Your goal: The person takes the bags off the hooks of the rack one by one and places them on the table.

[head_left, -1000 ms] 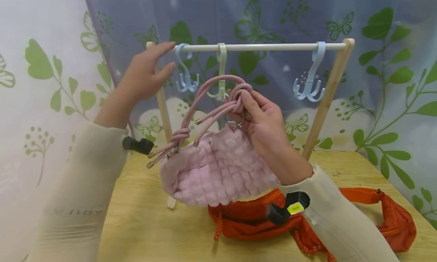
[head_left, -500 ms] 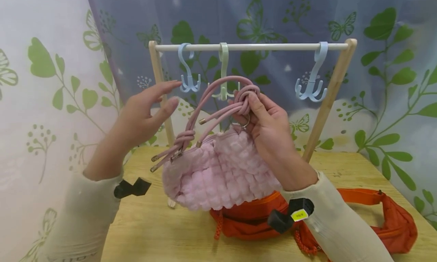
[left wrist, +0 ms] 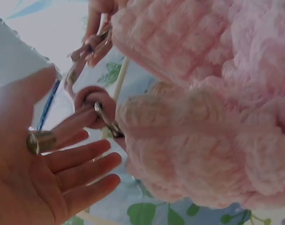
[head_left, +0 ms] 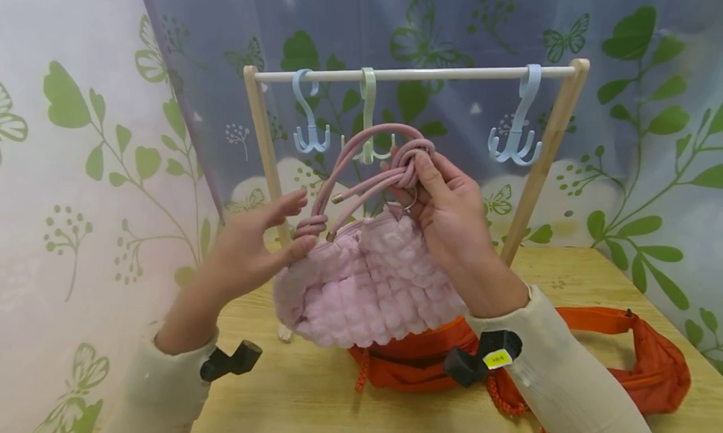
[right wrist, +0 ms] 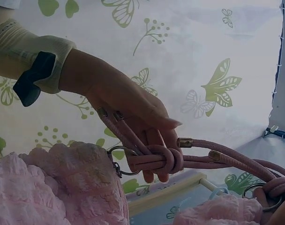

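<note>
A pink puffy handbag (head_left: 367, 288) hangs in front of the rack, its cord handle (head_left: 346, 160) arching above the zip. My right hand (head_left: 460, 226) pinches the knot at the handle's right end, thumb in front, beside a metal ring. At the other end is my left hand (head_left: 243, 257), fingers extended and thumb apart around the left knot. From the left wrist, that knot (left wrist: 93, 105) and a metal-tipped cord end (left wrist: 41, 142) lie over the spread fingers. In the right wrist view, the left knot (right wrist: 159, 159) overlaps the left fingers, which are not curled round it.
Behind the bag stands a rack with a white rod (head_left: 446, 74) and wooden legs. Two blue hooks, one left (head_left: 309, 116) and one right (head_left: 516, 122), and a green hook (head_left: 368, 113) hang from it. An orange waist bag (head_left: 418, 367) lies on the wooden table (head_left: 248, 389).
My left hand has come down from the rod's left end, past the left blue hook, to the handle's left knot. My right hand and the handbag have shifted slightly right.
</note>
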{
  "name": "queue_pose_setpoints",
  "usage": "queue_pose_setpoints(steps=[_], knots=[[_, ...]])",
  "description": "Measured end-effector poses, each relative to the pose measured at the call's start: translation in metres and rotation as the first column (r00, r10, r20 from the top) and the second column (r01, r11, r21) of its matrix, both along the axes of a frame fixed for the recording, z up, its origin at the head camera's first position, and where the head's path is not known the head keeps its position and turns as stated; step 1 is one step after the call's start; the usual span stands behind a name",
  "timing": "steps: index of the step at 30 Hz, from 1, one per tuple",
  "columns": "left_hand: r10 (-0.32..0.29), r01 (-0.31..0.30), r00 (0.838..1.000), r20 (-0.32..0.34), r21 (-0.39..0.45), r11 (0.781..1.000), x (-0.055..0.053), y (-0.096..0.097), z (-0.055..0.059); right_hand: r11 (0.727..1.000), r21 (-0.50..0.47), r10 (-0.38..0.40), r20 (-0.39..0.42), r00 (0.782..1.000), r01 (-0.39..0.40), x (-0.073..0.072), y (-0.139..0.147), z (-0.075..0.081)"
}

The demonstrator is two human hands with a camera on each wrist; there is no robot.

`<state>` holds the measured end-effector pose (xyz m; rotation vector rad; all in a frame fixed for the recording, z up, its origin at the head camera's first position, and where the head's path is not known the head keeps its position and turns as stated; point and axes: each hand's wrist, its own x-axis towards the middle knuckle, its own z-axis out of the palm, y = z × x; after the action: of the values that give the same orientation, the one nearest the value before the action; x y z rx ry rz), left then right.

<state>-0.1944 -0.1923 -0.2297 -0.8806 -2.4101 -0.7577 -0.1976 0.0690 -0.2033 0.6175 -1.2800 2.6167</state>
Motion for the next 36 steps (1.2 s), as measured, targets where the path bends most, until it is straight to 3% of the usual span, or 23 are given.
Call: queue_pose_setpoints(steps=[7,12,17,25,34,36], knots=[[0.055,-0.061,0.996,-0.068,-0.084,0.995,0.006,0.012,-0.009,1.000,0.012,-0.024,0.006,1.000,0.023,0.003,0.000,-0.002],[0.067,-0.078,0.987,-0.149,-0.069,0.995,0.003,0.016,-0.016,0.999,0.048,-0.025,0.011,1.000,0.024,0.006,0.001,-0.005],[0.100,-0.109,0.979,-0.179,-0.039,0.993,0.001,0.016,-0.019,0.997,0.074,-0.029,0.009,1.000,0.029,0.006,0.004,-0.007],[0.071,-0.067,0.972,-0.223,0.026,0.997,0.003,0.005,-0.019,0.993,0.114,-0.032,0.012,0.999,0.031,0.006,0.006,-0.009],[0.041,-0.029,0.961,-0.274,0.048,0.998,0.004,-0.012,-0.016,0.949,0.294,-0.102,-0.047,0.994,0.111,0.005,0.009,-0.015],[0.037,-0.024,0.965,-0.260,0.052,0.998,0.003,-0.015,-0.016,0.942,0.312,-0.111,-0.052,0.992,0.122,0.005,0.010,-0.016]])
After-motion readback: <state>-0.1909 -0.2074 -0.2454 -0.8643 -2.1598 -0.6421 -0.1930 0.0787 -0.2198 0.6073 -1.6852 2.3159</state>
